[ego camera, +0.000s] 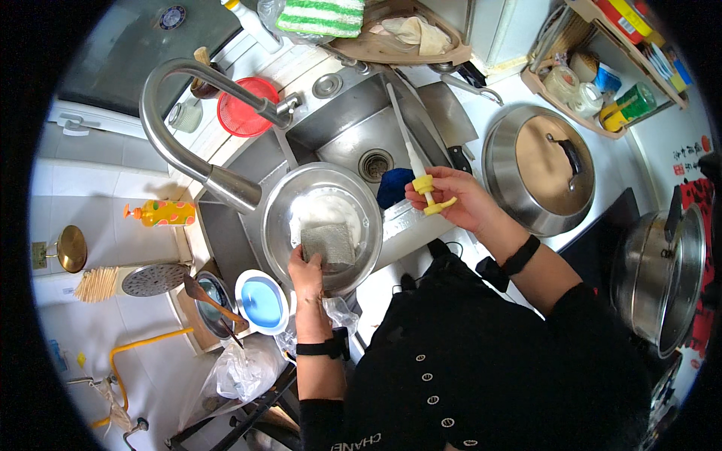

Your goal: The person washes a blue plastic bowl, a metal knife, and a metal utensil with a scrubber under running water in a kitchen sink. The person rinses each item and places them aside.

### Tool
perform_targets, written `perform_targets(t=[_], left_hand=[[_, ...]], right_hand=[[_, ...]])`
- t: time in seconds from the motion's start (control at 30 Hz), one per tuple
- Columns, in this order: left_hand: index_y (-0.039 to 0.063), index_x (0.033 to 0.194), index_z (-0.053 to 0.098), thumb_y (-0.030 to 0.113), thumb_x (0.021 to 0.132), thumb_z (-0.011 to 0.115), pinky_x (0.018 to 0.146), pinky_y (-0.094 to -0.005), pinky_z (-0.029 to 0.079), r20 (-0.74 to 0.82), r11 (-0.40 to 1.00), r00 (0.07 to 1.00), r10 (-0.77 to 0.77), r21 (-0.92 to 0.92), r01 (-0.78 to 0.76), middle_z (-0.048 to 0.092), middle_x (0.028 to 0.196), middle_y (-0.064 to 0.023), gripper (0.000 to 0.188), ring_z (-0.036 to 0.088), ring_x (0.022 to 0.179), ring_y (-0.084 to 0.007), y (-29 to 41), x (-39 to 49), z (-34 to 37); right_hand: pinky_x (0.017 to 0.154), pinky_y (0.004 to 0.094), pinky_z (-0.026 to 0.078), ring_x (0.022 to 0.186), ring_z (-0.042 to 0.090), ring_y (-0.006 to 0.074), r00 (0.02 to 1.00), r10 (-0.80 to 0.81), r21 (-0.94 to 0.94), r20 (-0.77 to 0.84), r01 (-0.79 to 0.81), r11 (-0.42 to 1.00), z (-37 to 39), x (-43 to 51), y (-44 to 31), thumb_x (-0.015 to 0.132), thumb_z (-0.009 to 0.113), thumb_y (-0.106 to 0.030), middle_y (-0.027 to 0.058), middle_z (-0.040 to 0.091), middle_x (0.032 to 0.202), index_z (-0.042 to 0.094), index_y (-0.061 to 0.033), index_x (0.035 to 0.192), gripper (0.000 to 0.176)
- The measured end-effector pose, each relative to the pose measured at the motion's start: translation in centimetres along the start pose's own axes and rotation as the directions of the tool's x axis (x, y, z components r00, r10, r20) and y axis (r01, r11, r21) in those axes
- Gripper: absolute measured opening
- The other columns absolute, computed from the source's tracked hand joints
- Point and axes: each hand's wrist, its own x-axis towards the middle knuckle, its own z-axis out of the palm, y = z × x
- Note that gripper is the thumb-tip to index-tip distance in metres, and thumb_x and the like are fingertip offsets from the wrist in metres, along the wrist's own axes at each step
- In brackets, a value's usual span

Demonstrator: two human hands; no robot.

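Observation:
My left hand [307, 273] grips a grey scouring cloth [330, 245] by its near left corner, inside a round stainless steel basin [364, 270]. Whitish, sudsy liquid lies around the cloth at the bottom of the basin. In my right hand [454, 194] is a yellow and white pump dispenser head [423, 183], its long white tube [399, 115] pointing up and away over the sink. No bottle is attached to the pump. A dark blue cloth [395, 187] lies at the sink's near edge, just left of my right hand.
A curved steel faucet [186, 149] arches over the left side of the basin. The metal sink [344, 135] has a cleaver [448, 113] along its right side. A lidded wok [491, 169] sits on the right counter. A blue and white bowl [285, 293] stands left of my forearm.

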Motion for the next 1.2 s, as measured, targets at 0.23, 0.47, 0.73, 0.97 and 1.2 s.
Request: perform_targets(t=[0.23, 0.47, 0.73, 0.97, 1.2], left_hand=[[-0.012, 0.12, 0.049, 0.011, 0.079, 0.065, 0.096, -0.0421, 0.041, 0.074, 0.851, 0.978, 0.193, 0.484, -0.205, 0.055, 0.116, -0.0309, 0.051, 0.054, 0.111, -0.0417, 1.5, -1.2, -1.7], [-0.009, 0.118, 0.051, 0.014, 0.081, 0.064, 0.096, -0.0434, 0.04, 0.187, 0.805, 0.912, 0.365, 0.43, -0.41, 0.053, 0.119, -0.0286, 0.046, 0.051, 0.112, -0.0421, 1.0, -3.0, -2.6], [-0.003, 0.114, 0.054, 0.005, 0.078, 0.063, 0.087, -0.0407, 0.047, 0.195, 0.809, 0.846, 0.496, 0.249, -0.532, 0.056, 0.115, -0.0232, 0.038, 0.055, 0.107, -0.0381, 1.3, -4.8, -3.4], [0.0, 0.123, 0.053, -0.007, 0.071, 0.059, 0.09, -0.0347, 0.046, 0.226, 0.659, 0.751, 0.621, 0.367, -0.656, 0.049, 0.132, -0.0207, 0.053, 0.05, 0.121, -0.0327, 2.4, -7.1, -5.3], [-0.004, 0.124, 0.051, -0.005, 0.081, 0.057, 0.093, -0.0333, 0.046, 0.277, 0.798, 0.789, 0.548, 0.109, -0.593, 0.055, 0.124, -0.0168, 0.043, 0.056, 0.112, -0.0249, 2.8, -13.7, -2.5]], right_hand=[[0.085, 0.0444, 0.053, 0.098, 0.063, 0.0371, 0.991, -0.133, -0.037, 0.008, 0.133, 0.99, 1.6, -4.2, 2.8, 0.084, 0.058, 0.003, 0.0231, 0.06, 0.109, 0.049, 0.0052, 0.118, 0.034], [0.077, 0.0382, 0.056, 0.089, 0.067, 0.0304, 0.954, -0.261, -0.161, -0.145, 0.237, 0.958, 0.7, -11.2, 8.5, 0.081, 0.061, 0.007, 0.0186, 0.063, 0.1, 0.055, 0.0024, 0.112, 0.032], [0.061, 0.0286, 0.056, 0.076, 0.068, 0.0229, 0.875, -0.272, -0.371, -0.402, 0.116, 0.922, -2.6, -17.8, 14.9, 0.079, 0.068, 0.0, 0.0135, 0.065, 0.09, 0.056, 0.0019, 0.106, 0.029], [0.054, 0.0262, 0.049, 0.066, 0.06, 0.0139, 0.888, -0.277, -0.608, -0.367, -0.003, 0.794, -7.1, -21.7, 20.7, 0.075, 0.067, 0.0, 0.0088, 0.063, 0.084, 0.057, 0.0008, 0.104, 0.03], [0.064, 0.025, 0.049, 0.069, 0.058, 0.0133, 0.831, -0.349, -0.472, -0.434, 0.121, 0.873, -11.1, -30.8, 21.8, 0.073, 0.067, 0.001, 0.0076, 0.062, 0.084, 0.059, 0.0025, 0.108, 0.036]])
